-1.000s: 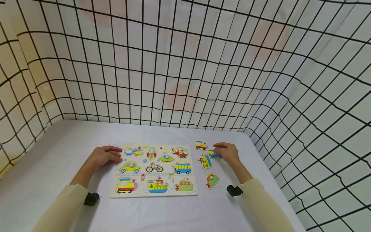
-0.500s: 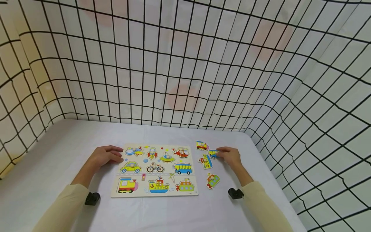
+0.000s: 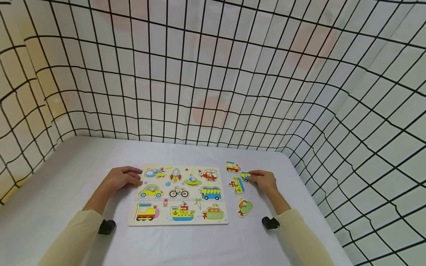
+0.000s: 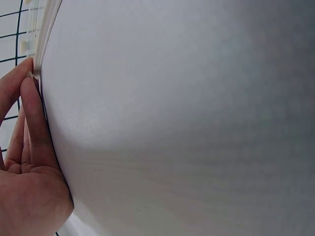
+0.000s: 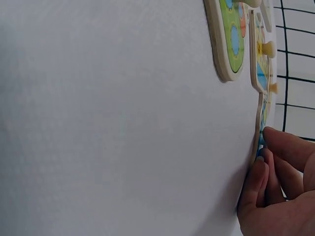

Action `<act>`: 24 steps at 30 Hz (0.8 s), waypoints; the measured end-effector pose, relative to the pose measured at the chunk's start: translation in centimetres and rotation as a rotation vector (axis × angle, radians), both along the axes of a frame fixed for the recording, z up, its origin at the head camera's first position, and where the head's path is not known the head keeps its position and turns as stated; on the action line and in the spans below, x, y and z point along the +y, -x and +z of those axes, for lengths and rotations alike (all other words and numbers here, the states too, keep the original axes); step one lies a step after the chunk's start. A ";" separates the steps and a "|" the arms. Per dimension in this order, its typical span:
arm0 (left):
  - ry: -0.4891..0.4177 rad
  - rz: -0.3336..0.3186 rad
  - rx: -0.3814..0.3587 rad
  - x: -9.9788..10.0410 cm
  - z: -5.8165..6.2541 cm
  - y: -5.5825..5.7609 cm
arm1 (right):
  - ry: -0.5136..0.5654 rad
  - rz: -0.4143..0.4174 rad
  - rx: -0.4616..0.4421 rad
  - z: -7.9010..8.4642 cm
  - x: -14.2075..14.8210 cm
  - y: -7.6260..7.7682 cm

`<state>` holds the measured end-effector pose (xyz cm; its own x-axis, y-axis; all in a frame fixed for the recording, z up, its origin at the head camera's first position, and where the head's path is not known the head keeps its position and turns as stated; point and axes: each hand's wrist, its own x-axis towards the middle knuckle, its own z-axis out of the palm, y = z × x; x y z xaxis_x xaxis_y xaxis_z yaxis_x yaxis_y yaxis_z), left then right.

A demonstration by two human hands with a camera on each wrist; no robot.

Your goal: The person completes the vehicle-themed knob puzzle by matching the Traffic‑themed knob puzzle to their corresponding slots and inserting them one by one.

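A wooden knob puzzle board (image 3: 213, 203) printed with vehicles lies flat on the table. My left hand (image 3: 118, 179) rests at its left edge, with thumb and finger touching the edge; these fingertips also show in the left wrist view. My right hand (image 3: 265, 180) pinches the right end of a blue bus puzzle piece (image 3: 244, 176), partly hidden by the fingers. In the right wrist view the thumb and fingers (image 5: 283, 145) close on its end, low by the table. Beside it lie a train piece (image 3: 232, 167) and a tilted ship piece (image 3: 238, 185).
A submarine piece (image 3: 245, 207) lies tilted nearer the front, right of the board. White cloth covers the table (image 3: 186, 247). Black netting (image 3: 179, 88) over pale walls rises behind and at both sides. Dark wrist cameras sit near both sleeves.
My right fingers have shifted from above the bus piece to its right end, which they now pinch. The left hand stays at the board's edge. The whole head view has drifted slightly.
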<state>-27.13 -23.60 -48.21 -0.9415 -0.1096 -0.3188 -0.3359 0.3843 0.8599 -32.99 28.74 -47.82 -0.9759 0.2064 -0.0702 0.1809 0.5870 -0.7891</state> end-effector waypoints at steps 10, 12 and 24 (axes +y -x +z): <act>0.001 0.007 -0.002 -0.2 0.1 0.2 | -0.006 0.005 -0.010 -0.3 0.0 0.3; 0.002 0.007 -0.002 -0.2 0.2 0.2 | -0.009 0.001 -0.009 -0.2 -0.1 0.3; -0.013 0.006 -0.002 0.0 0.2 0.1 | -0.017 -0.014 -0.003 -0.3 -0.1 0.2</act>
